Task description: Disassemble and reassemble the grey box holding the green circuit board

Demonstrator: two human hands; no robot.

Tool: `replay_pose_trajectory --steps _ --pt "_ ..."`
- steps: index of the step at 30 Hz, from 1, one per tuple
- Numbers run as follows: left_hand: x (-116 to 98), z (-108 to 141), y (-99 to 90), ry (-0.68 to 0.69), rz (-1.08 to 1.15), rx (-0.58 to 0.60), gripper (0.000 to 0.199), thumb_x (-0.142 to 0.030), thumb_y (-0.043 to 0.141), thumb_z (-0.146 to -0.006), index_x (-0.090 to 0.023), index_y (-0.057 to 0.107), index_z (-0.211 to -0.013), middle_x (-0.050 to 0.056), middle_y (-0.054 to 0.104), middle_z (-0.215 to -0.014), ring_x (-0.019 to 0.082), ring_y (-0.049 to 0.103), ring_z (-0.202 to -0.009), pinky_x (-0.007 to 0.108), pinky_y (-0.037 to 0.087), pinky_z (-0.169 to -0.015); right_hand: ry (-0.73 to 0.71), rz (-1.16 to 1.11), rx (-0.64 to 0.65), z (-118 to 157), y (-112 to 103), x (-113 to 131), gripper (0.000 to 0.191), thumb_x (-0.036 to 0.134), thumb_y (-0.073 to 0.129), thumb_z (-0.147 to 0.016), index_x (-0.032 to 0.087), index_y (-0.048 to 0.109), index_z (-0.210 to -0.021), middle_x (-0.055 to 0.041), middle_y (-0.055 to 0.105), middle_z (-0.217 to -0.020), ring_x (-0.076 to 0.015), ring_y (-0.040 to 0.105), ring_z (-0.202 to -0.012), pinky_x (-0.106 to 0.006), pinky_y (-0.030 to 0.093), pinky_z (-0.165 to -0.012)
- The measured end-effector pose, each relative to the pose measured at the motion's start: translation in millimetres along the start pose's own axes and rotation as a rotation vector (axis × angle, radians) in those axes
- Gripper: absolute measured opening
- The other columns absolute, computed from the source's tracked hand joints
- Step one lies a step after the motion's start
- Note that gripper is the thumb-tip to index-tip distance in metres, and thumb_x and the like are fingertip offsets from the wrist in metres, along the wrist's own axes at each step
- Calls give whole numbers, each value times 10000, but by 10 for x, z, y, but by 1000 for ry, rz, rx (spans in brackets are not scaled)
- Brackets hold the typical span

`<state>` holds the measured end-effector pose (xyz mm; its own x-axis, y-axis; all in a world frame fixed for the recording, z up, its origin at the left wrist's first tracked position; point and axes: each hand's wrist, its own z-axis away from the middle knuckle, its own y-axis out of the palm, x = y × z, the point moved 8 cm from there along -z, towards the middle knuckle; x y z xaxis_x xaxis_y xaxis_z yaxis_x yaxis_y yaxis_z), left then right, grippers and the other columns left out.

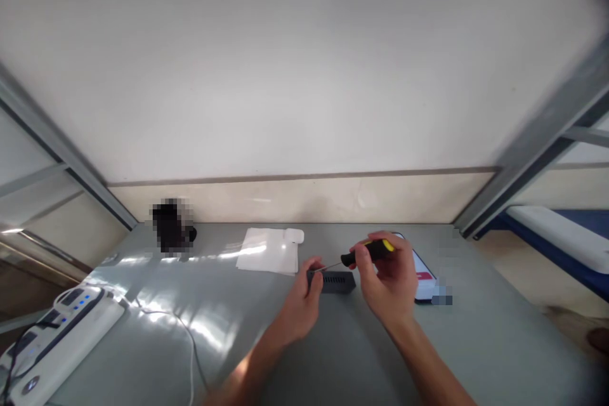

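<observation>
My left hand [307,295] grips the left end of a small dark box [339,281] with a row of vent slots along its top. In my right hand [391,279] is a screwdriver [375,252] with a black and yellow handle, the fingers closed round it. Its thin metal shaft points left, and the tip reaches the box's left end near my left fingers. Whether the tip sits in a screw or a seam I cannot make out. Just behind my right hand lies a phone [425,277] with a lit screen, partly covered by the hand.
White paper sheets [266,254] with a small white object [294,236] lie at the back of the grey table [228,355]. A blurred black object [170,228] stands back left. A white charging unit [71,336] and cables [193,336] occupy the left side. Metal posts [514,158] flank the table.
</observation>
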<state>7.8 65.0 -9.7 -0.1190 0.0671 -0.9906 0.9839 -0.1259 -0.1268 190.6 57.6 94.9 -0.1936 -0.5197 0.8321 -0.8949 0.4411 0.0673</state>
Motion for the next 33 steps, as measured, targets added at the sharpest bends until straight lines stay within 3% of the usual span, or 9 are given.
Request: replay_pose_trajectory --steps 5,11,19,25,33 --pt "-17 62 85 18 -41 34 534 -573 461 -1048 -254 535 -1469 148 635 -1466 304 587 -1370 499 387 -1225 -6 25 23 5 -6 -23 296 421 748 -933 251 593 -1119 -40 643 -962 -167 682 -737 -307 631 -603" --pt "-50 72 104 50 -115 -1 463 -514 462 -1058 -227 568 -1407 168 661 -1399 321 595 -1317 494 409 -1184 -18 43 -18 -29 -74 -24 263 389 744 -933 253 603 -1109 -43 652 -959 -167 678 -732 -312 610 -609" --pt "-45 26 55 -5 -67 -26 369 -575 466 -1030 -252 622 -1115 81 696 -1071 279 644 -1046 397 503 -990 -29 43 -47 -45 -91 20 228 344 750 -920 248 612 -1074 -23 652 -884 -156 672 -675 -284 587 -570" --pt "-12 17 59 -69 -48 -6 443 -643 553 -961 -242 590 -1144 67 670 -1020 263 627 -952 380 515 -897 -50 -6 -46 -32 -54 102 218 324 746 -925 242 604 -1070 -14 651 -876 -134 662 -623 -269 586 -558" --pt "-145 74 68 -52 -73 -22 432 -620 472 -1006 -215 567 -1123 92 665 -1084 275 623 -1056 414 492 -1008 -68 -1 25 23 6 93 237 282 741 -941 237 605 -1129 -13 662 -898 -136 679 -678 -239 598 -546"
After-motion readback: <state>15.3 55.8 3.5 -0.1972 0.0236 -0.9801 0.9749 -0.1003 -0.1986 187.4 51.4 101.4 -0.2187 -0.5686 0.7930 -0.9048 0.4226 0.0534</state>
